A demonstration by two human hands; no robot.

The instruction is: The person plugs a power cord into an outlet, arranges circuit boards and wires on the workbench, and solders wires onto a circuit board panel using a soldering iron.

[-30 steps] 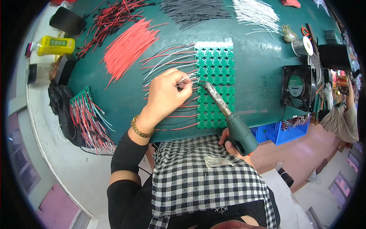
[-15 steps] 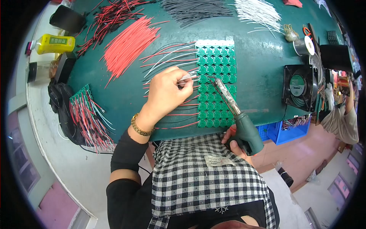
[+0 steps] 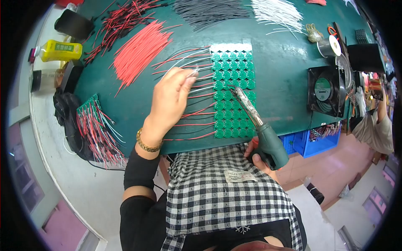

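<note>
A panel of round green circuit boards (image 3: 233, 94) lies on the bench, with red, black and white wires running off its left side. My left hand (image 3: 169, 98) is over those wires, left of the panel. Thumb and fingers are pinched together, with the thin ends of white wires (image 3: 196, 72) showing at the tips. In my right hand (image 3: 261, 164), near the bench's front edge, is a soldering iron (image 3: 270, 144) with a dark green handle. Its dark tip reaches over the middle rows of the panel; I cannot tell if it touches.
Loose red (image 3: 140, 52), black (image 3: 211, 12) and white wires (image 3: 278, 14) lie in piles at the back. On the right are a fan (image 3: 326, 91) and a solder spool (image 3: 329, 46). Wired boards (image 3: 90, 106) and a yellow bottle (image 3: 62, 50) are left. Another person's arm (image 3: 383, 115) shows far right.
My left hand has drawn back left from the panel, uncovering wires at its edge, including a white one. The soldering iron has stayed nearly in place; the view has shifted slightly.
</note>
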